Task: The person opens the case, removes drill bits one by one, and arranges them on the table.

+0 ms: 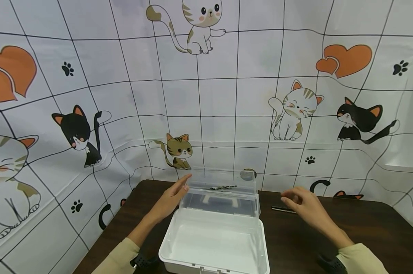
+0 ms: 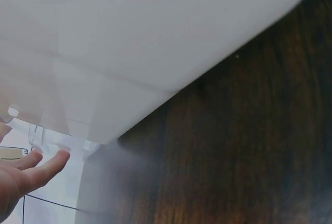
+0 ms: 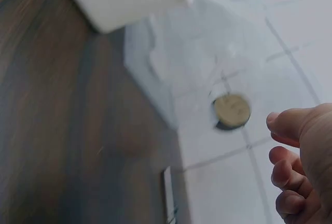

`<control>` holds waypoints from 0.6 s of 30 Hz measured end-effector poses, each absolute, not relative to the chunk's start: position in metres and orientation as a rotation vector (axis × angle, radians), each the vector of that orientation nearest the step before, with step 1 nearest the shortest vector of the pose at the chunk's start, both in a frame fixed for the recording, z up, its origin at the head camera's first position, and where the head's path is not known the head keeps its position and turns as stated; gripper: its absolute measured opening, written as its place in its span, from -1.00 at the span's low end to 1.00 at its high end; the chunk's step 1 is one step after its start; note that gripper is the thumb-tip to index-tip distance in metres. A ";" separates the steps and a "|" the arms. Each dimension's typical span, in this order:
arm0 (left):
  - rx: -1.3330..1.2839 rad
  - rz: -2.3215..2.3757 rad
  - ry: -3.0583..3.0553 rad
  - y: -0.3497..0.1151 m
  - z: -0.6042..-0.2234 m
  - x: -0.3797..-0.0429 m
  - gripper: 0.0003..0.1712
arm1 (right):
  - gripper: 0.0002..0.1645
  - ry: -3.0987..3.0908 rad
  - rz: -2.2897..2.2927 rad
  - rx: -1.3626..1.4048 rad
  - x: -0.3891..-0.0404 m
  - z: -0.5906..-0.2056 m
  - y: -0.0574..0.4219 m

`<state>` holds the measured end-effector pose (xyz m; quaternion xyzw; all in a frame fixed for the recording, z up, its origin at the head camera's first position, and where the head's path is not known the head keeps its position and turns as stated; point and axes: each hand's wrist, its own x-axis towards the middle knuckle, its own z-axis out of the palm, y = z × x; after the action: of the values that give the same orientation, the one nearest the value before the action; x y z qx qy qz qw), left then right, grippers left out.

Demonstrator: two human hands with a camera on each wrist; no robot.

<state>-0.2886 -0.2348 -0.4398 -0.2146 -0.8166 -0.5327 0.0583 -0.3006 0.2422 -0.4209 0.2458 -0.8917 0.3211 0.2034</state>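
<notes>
A white plastic box point(image 1: 213, 232) stands at the front of the dark table, its clear lid point(image 1: 223, 203) swung back. My left hand point(image 1: 171, 196) is at the lid's left edge with its fingers extended; whether they touch it I cannot tell. A dark twisted piece like a drill bit point(image 1: 221, 188) shows at the lid; on it or behind it, I cannot tell. Right of the box, my right hand point(image 1: 304, 207) hovers with loosely bent fingers and nothing held. Beneath it lies a thin dark rod point(image 1: 283, 209), partly hidden by the hand.
The dark wooden table point(image 1: 374, 228) ends at a white cloth backdrop point(image 1: 216, 95) with black grid lines and printed cats. The backdrop rises close behind the lid and along the left side.
</notes>
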 end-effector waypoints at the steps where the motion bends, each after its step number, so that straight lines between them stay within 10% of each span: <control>1: -0.652 -1.615 -2.472 -0.235 -0.439 -0.288 -0.42 | -0.87 -2.477 0.902 0.706 -0.300 -0.416 0.237; 18: -0.669 -1.654 -2.475 -0.238 -0.441 -0.291 -0.42 | -0.84 -2.329 0.905 1.057 -0.301 -0.375 0.152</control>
<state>-0.2909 -0.2375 -0.4405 -0.2192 -0.8104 -0.5414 0.0453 -0.3011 0.1524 -0.3746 0.3805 -0.8388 0.3261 0.2126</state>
